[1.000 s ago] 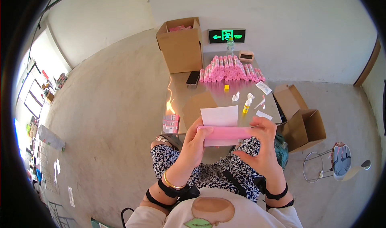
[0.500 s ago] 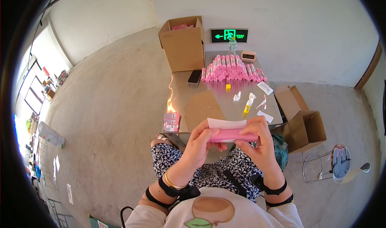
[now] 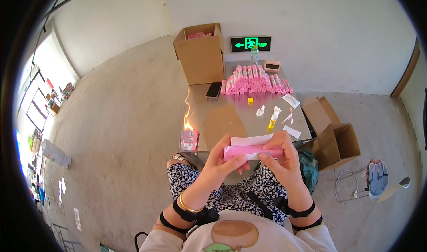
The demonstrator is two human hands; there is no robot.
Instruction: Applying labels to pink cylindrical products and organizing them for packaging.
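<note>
Above my lap, at the table's near edge, I hold a smooth pink roll (image 3: 240,151) level between both hands. A white paper strip (image 3: 251,140) is around it: one part stands up along the far side, and a bit shows under the near side. My left hand (image 3: 219,164) is closed on the left end, its thumb along the roll's lower edge. At the right end my right hand (image 3: 287,158) grips roll and paper, thumb below and fingers above. Beyond my hands on the table stand a yellow glue stick (image 3: 272,121) and a small yellow cap (image 3: 251,100).
Pink rolls (image 3: 253,81) are piled at the table's (image 3: 262,102) back, near a bottle (image 3: 254,56) and a small clock (image 3: 272,66). A tall carton (image 3: 200,58), phone (image 3: 213,90), cardboard sheet (image 3: 222,124) and printed labels (image 3: 190,140) lie leftward. An open carton (image 3: 340,143) stands right.
My left thumb has gone from the roll's upper side down to its lower edge, showing more of its left end. The paper tilts slightly more. The view has shifted a little.
</note>
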